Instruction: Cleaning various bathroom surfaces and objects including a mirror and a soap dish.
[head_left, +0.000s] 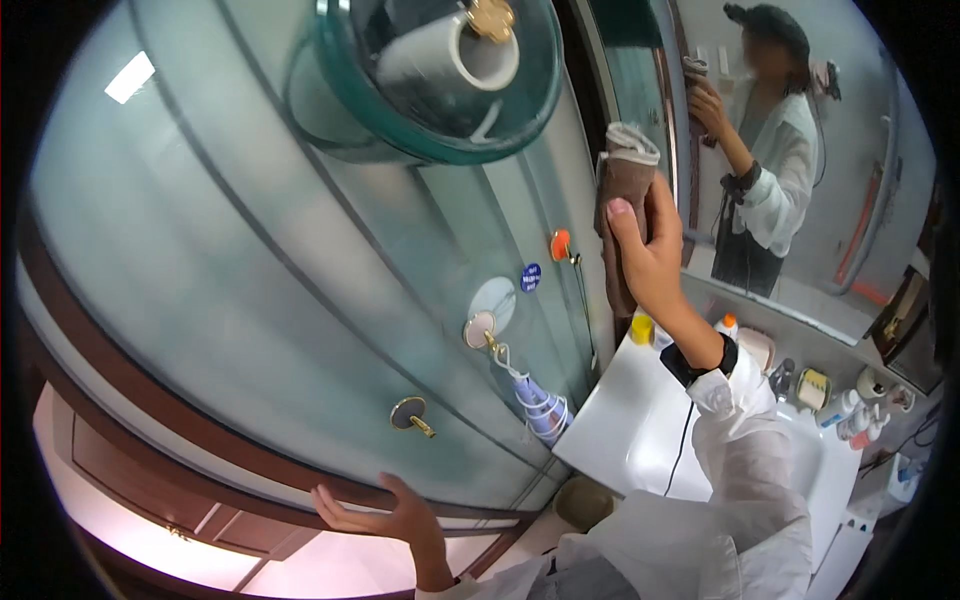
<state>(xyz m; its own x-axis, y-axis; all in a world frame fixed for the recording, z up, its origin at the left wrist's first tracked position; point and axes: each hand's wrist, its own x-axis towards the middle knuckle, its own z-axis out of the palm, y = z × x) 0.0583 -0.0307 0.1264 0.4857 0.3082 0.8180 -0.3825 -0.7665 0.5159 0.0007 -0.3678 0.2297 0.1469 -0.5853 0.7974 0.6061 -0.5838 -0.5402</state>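
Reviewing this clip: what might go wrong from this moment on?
1. The brown rolled cloth could slip and fall toward the white washbasin, since only the right hand grips it; the left hand is open and well away.
2. The dark cord seen across the washbasin might catch on the right sleeve, which appears close to it in this view.

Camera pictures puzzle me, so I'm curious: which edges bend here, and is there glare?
Head view: the brown rail curves strongly at lower left; head view: a bright white patch, probably reflected light, glares on the frosted glass; head view: the right hand and its rolled brown cloth look fairly sharp.
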